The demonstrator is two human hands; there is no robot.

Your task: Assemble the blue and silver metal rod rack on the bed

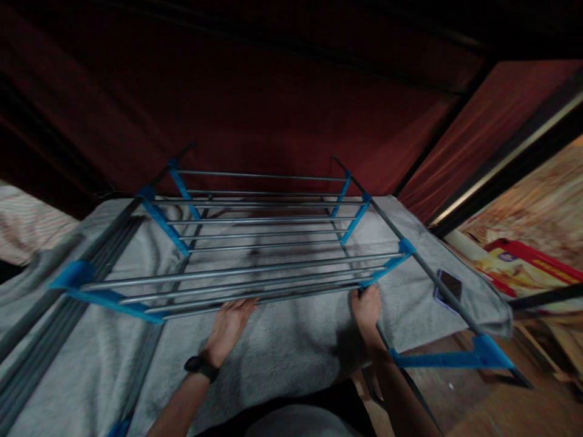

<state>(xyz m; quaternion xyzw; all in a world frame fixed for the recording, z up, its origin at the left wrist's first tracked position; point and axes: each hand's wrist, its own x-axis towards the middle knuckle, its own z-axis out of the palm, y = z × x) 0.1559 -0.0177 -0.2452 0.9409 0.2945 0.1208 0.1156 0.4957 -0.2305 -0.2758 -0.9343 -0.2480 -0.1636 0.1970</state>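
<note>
A rack of grey metal tubes (pixel 255 267) joined by blue plastic brackets (pixel 109 301) lies on a grey blanket. It has several rows of crossbars between two long sides. My left hand (pixel 232 325), with a dark band on the wrist, has its fingers curled over the nearest crossbar, left of the middle. At that bar's right end, my right hand (pixel 367 306) is closed around the side pole, just below a blue bracket (pixel 385 271). The fingertips of my right hand are hidden.
Loose grey tubes (pixel 50 340) lie along the left of the blanket (pixel 291 340). A phone (pixel 448 289) rests near its right edge. A red and yellow package (pixel 523 264) is at the far right. Dark red curtains (pixel 273 121) hang behind the rack.
</note>
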